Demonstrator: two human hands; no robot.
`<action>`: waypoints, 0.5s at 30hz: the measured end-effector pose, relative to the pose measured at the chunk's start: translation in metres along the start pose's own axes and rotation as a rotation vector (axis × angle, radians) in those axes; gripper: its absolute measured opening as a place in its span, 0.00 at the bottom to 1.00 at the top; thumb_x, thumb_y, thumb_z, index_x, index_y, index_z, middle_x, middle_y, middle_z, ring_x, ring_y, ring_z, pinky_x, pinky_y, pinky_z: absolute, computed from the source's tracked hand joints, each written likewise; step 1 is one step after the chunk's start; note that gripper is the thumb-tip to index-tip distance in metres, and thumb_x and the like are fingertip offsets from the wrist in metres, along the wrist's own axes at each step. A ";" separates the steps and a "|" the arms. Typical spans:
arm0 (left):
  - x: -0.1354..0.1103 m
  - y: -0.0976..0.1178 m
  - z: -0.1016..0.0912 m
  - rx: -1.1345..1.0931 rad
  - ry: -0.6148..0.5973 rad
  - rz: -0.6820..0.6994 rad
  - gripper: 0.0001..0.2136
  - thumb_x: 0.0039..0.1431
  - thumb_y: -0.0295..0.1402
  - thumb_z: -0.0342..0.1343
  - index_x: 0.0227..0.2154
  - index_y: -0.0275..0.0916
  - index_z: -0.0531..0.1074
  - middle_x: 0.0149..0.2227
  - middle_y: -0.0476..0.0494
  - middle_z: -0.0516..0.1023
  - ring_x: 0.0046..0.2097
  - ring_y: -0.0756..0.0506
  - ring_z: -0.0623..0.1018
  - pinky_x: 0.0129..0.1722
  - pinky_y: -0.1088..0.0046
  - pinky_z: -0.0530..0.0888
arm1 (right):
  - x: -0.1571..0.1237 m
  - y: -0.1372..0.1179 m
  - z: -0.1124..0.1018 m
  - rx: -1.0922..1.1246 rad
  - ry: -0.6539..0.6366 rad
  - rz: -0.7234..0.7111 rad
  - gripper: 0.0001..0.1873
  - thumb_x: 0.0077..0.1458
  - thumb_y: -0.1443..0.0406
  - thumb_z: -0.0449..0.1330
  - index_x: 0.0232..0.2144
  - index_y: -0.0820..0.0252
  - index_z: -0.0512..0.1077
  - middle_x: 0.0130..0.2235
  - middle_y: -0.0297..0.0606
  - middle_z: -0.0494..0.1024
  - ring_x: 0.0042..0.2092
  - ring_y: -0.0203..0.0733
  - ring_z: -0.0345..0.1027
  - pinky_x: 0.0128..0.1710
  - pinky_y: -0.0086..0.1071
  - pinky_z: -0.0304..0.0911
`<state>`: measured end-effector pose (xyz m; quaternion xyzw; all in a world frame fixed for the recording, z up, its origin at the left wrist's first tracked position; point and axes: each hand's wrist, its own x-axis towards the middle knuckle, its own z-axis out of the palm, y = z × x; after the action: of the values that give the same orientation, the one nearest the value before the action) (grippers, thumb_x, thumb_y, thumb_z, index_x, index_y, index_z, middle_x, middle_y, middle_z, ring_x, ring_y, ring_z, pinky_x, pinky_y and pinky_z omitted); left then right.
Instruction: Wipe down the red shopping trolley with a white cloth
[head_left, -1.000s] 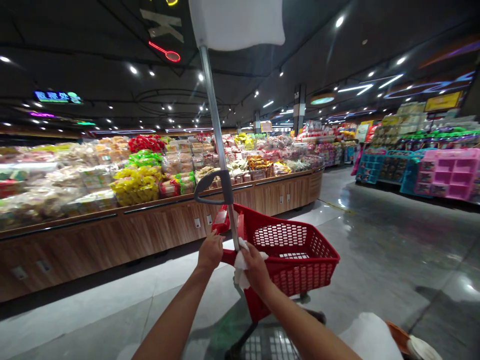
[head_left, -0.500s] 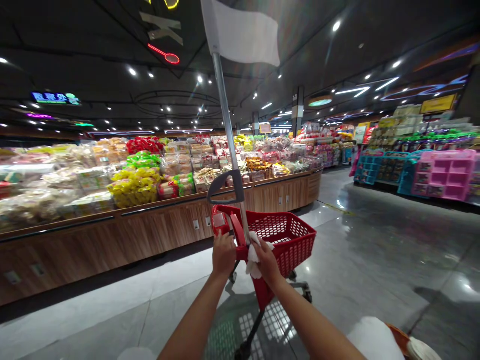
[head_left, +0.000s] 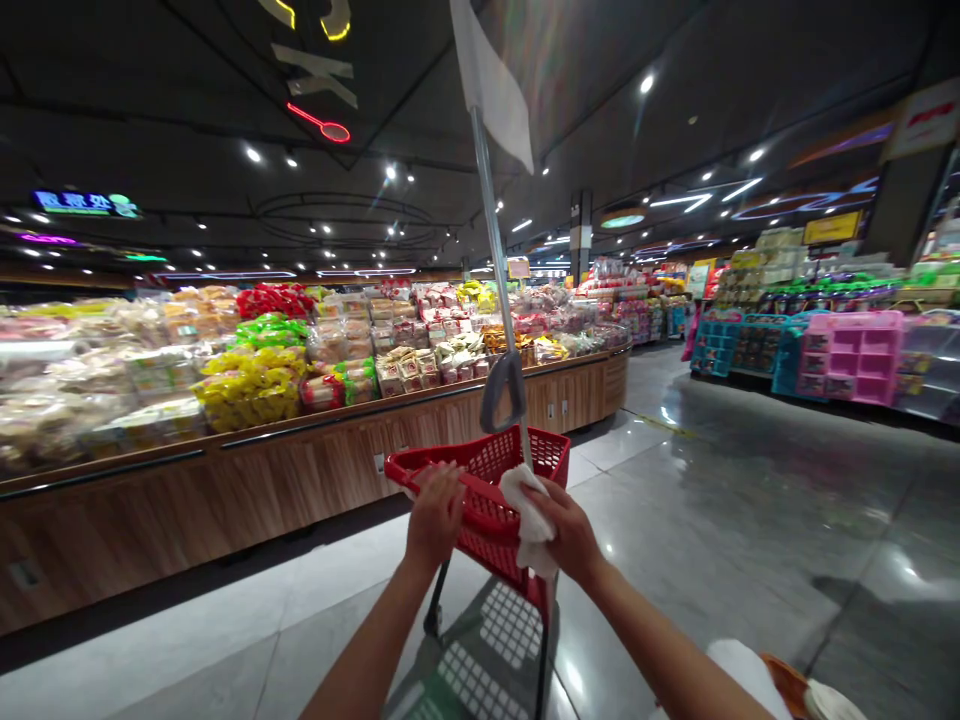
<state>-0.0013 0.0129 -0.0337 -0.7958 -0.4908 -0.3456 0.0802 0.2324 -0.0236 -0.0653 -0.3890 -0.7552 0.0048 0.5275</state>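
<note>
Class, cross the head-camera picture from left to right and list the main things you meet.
wooden-fronted display counter → left hand → white cloth → right hand → tiled floor → pink plastic shelf rack

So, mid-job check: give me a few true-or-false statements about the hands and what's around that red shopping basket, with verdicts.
1. The right hand holds a white wipe against the metal pole. True.
2. The left hand grips the white flag at the pole's top. False: it rests on the rim of the red basket.
3. A wooden-fronted counter of packaged snacks stands left of the basket. True.
4. The pink shelving stands left of the basket. False: the pink shelving stands to its right, across the aisle.
</note>
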 end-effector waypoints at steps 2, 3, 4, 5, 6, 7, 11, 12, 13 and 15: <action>0.015 -0.016 -0.008 0.104 -0.036 -0.076 0.19 0.66 0.38 0.44 0.56 0.39 0.68 0.61 0.39 0.68 0.65 0.36 0.61 0.63 0.47 0.59 | 0.013 -0.003 0.001 -0.094 -0.102 0.104 0.27 0.49 0.75 0.53 0.51 0.55 0.73 0.54 0.41 0.74 0.55 0.46 0.68 0.54 0.38 0.64; 0.020 -0.021 -0.009 0.140 -0.078 -0.093 0.18 0.65 0.37 0.45 0.54 0.41 0.70 0.60 0.40 0.70 0.65 0.35 0.62 0.63 0.46 0.58 | 0.018 -0.007 0.004 -0.137 -0.140 0.168 0.26 0.47 0.75 0.53 0.48 0.54 0.74 0.51 0.40 0.76 0.52 0.45 0.70 0.52 0.37 0.64; 0.023 -0.023 -0.009 0.164 -0.118 -0.101 0.17 0.66 0.36 0.44 0.52 0.42 0.72 0.58 0.41 0.72 0.64 0.35 0.63 0.62 0.45 0.58 | 0.021 -0.011 0.009 -0.170 -0.160 0.227 0.24 0.47 0.76 0.53 0.45 0.54 0.76 0.48 0.39 0.78 0.49 0.44 0.72 0.50 0.35 0.65; 0.024 -0.023 -0.007 0.181 -0.147 -0.105 0.17 0.66 0.35 0.43 0.51 0.43 0.73 0.56 0.42 0.73 0.63 0.36 0.65 0.62 0.46 0.59 | 0.023 -0.017 0.014 -0.190 -0.161 0.271 0.22 0.47 0.75 0.53 0.42 0.54 0.76 0.45 0.38 0.79 0.46 0.44 0.73 0.48 0.34 0.66; 0.023 -0.022 -0.005 0.195 -0.158 -0.115 0.17 0.66 0.34 0.42 0.50 0.43 0.74 0.55 0.42 0.75 0.62 0.36 0.67 0.61 0.47 0.60 | 0.025 -0.025 0.021 -0.198 -0.151 0.297 0.20 0.48 0.75 0.53 0.40 0.54 0.76 0.42 0.38 0.80 0.44 0.43 0.73 0.46 0.33 0.66; 0.021 -0.019 -0.003 0.209 -0.156 -0.131 0.18 0.66 0.33 0.42 0.50 0.42 0.74 0.54 0.42 0.75 0.61 0.36 0.68 0.61 0.49 0.61 | 0.026 -0.033 0.029 -0.196 -0.130 0.303 0.19 0.49 0.75 0.53 0.40 0.55 0.76 0.41 0.38 0.80 0.42 0.43 0.73 0.44 0.32 0.66; 0.010 -0.005 0.000 0.242 -0.138 -0.162 0.18 0.66 0.33 0.42 0.51 0.39 0.73 0.54 0.39 0.75 0.61 0.36 0.68 0.59 0.52 0.63 | 0.034 -0.069 0.060 -0.189 -0.064 0.199 0.21 0.52 0.73 0.53 0.47 0.56 0.73 0.45 0.41 0.78 0.43 0.43 0.72 0.43 0.31 0.65; 0.009 -0.003 -0.002 0.243 -0.136 -0.161 0.17 0.66 0.33 0.42 0.51 0.39 0.73 0.55 0.39 0.75 0.61 0.36 0.68 0.59 0.52 0.63 | 0.036 -0.075 0.064 -0.210 -0.077 0.170 0.21 0.53 0.72 0.53 0.48 0.55 0.73 0.46 0.42 0.77 0.42 0.43 0.72 0.43 0.31 0.65; 0.008 -0.002 -0.005 0.240 -0.136 -0.156 0.17 0.67 0.34 0.42 0.50 0.39 0.73 0.55 0.39 0.75 0.60 0.36 0.68 0.59 0.53 0.63 | 0.037 -0.078 0.065 -0.243 -0.101 0.146 0.21 0.53 0.71 0.54 0.48 0.55 0.73 0.46 0.43 0.77 0.42 0.44 0.72 0.42 0.32 0.65; 0.008 -0.005 -0.015 0.216 -0.158 -0.117 0.17 0.67 0.38 0.43 0.48 0.40 0.74 0.53 0.39 0.76 0.58 0.38 0.71 0.59 0.54 0.63 | 0.032 -0.076 0.059 -0.340 -0.145 0.126 0.22 0.51 0.69 0.57 0.50 0.54 0.72 0.48 0.45 0.75 0.42 0.47 0.71 0.43 0.36 0.65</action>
<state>-0.0099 0.0144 -0.0182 -0.7773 -0.5753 -0.2313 0.1064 0.1366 -0.0336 -0.0341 -0.5177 -0.7554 -0.0620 0.3969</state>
